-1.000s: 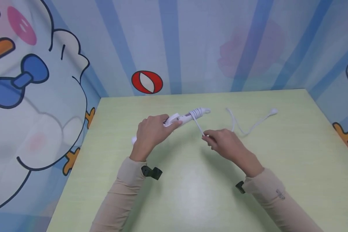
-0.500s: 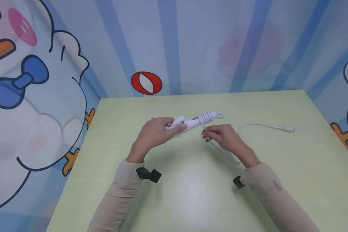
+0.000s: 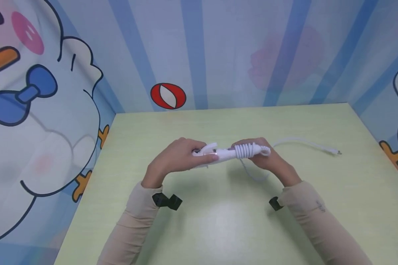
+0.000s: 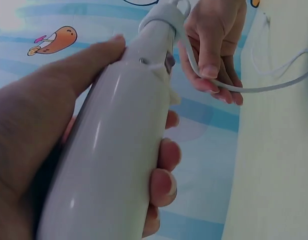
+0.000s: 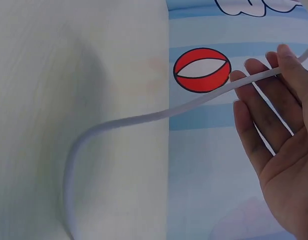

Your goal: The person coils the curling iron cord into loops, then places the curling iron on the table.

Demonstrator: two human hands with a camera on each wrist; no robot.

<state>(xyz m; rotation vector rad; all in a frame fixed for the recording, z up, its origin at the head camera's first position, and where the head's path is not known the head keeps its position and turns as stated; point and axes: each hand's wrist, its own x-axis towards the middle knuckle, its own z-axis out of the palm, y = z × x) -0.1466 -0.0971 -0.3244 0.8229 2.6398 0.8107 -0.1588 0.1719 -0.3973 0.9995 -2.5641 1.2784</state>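
Note:
A white curling iron (image 3: 226, 154) lies across my left hand (image 3: 175, 156), whose thumb runs along one side while the fingers wrap the other. Its white power cord (image 3: 244, 151) is wound in several turns round the handle near the cord end. Behind the handle in the head view is my right hand (image 3: 268, 162). In the left wrist view, the thumb of that right hand (image 4: 213, 37) pinches the cord (image 4: 261, 90) against the fingers. From there the loose cord (image 5: 129, 121) droops in a curve in the right wrist view.
The pale green table (image 3: 219, 221) spreads beneath both hands. At its right side is the plug (image 3: 333, 151) at the cord's free end. Printed walls with blue stripes (image 3: 194, 55) and cartoon figures (image 3: 63, 147) stand behind and beside the table.
The curling iron has swung more level and nearer to me. My right hand has passed from in front of the handle to behind it with the cord. The plug end has slid right.

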